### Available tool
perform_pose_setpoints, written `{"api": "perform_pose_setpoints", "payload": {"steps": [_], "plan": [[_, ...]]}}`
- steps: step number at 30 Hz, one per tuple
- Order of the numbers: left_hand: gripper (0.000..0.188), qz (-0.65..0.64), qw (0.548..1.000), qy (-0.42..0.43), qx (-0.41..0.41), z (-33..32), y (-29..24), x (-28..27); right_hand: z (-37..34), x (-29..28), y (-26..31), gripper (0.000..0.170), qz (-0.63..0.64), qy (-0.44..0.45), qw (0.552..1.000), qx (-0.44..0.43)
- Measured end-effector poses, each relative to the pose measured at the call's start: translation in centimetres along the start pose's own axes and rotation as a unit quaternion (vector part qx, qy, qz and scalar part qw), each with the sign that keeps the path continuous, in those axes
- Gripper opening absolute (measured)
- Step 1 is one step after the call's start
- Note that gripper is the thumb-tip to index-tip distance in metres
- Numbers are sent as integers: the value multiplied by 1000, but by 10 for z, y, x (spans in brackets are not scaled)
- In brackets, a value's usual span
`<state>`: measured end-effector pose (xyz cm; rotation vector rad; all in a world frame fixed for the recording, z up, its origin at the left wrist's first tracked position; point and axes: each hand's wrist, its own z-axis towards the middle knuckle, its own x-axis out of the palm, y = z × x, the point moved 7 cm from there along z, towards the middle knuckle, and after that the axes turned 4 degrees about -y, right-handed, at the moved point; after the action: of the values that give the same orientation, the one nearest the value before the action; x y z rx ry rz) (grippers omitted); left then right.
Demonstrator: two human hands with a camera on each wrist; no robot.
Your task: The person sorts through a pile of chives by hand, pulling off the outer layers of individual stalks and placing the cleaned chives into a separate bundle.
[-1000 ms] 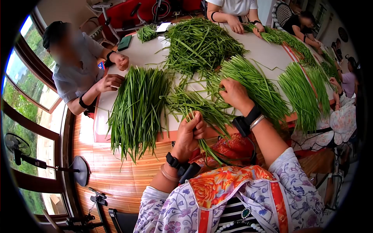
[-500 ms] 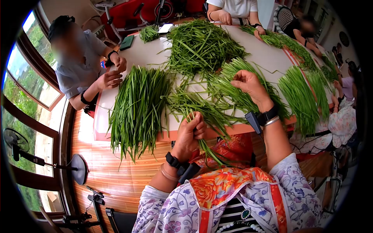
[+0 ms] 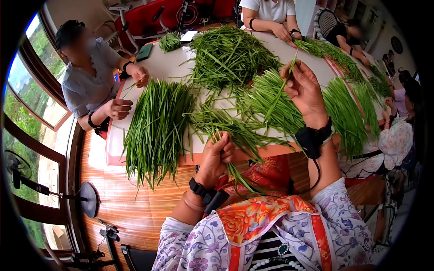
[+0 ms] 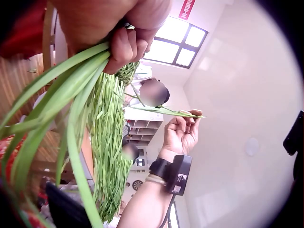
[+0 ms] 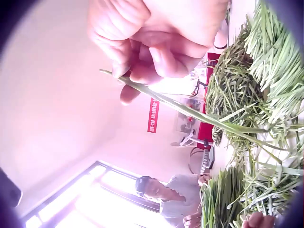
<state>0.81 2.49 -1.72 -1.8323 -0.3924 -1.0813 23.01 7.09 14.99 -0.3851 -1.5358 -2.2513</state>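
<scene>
The left hand point(image 3: 216, 156) grips a small bunch of long green stalks point(image 4: 71, 95) near the table's front edge; their leafy ends hang down over the lap. Raised above the table, the right hand point(image 3: 305, 88) pinches a thin green stalk point(image 5: 190, 110) between thumb and fingertips. A neat pile of pale-ended stalks point(image 3: 275, 101) lies behind and below the right hand. Loose stalks point(image 3: 226, 124) spread over the table just past the left hand.
A big tangled heap point(image 3: 230, 56) stands mid-table. At the left, a thick bundle point(image 3: 158, 126) overhangs the edge; another bundle point(image 3: 346, 113) lies at the right. A person point(image 3: 90, 67) sits at the left, others at the far and right sides. A dark green case point(image 3: 144, 52) lies far left.
The right hand has risen and moved right, away from the pale-ended pile, and now holds up a stalk. The left hand keeps its grip, nearly still.
</scene>
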Motion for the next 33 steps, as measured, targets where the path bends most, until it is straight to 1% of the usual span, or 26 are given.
{"api": "perform_pose_setpoints", "payload": {"steps": [2,3,6,8,11,14,15,17,18,19,20,22,24,25,26,28,33], "plan": [[13,-1,1000,2,4,0,0,0,-5,3,8,11,6,-1,1000,8],[12,-2,1000,4,6,1,0,-1,-10,6,6,13,-11,-6,999,30],[12,14,1000,6,24,-1,-2,3,-29,21,-19,20,-68,16,990,121],[16,34,999,3,36,-2,-7,14,-45,38,-39,31,-113,61,976,176],[22,77,996,-14,44,-5,-20,36,-63,46,-72,33,-106,94,958,248],[14,119,991,-33,50,-6,-19,40,-72,52,-88,35,-115,90,955,259],[11,129,989,-44,59,-7,-19,39,-73,51,-93,32,-94,100,953,270],[8,145,985,-61,75,-9,-18,40,-78,56,-100,30,-58,82,954,281],[9,150,983,-72,80,-9,-17,39,-80,58,-102,28,-41,72,954,287],[11,155,981,-83,85,-10,-17,37,-81,58,-103,23,-33,82,950,298],[12,159,978,-95,91,-11,-18,36,-80,52,-102,21,-101,89,949,286],[11,152,977,-113,96,-10,-19,29,-78,41,-105,17,-233,105,932,259],[10,149,975,-130,97,-9,-21,24,-75,45,-101,14,-323,126,926,148],[10,150,974,-139,95,-9,-21,22,-74,47,-97,14,-366,135,916,90],[9,150,973,-146,92,-9,-21,19,-75,49,-96,15,-387,137,908,80],[10,148,977,-130,84,-6,-18,15,-75,54,-92,17,-429,144,890,59],[12,156,977,-126,73,-8,-19,13,-75,51,-97,17,-435,136,889,46]]}}
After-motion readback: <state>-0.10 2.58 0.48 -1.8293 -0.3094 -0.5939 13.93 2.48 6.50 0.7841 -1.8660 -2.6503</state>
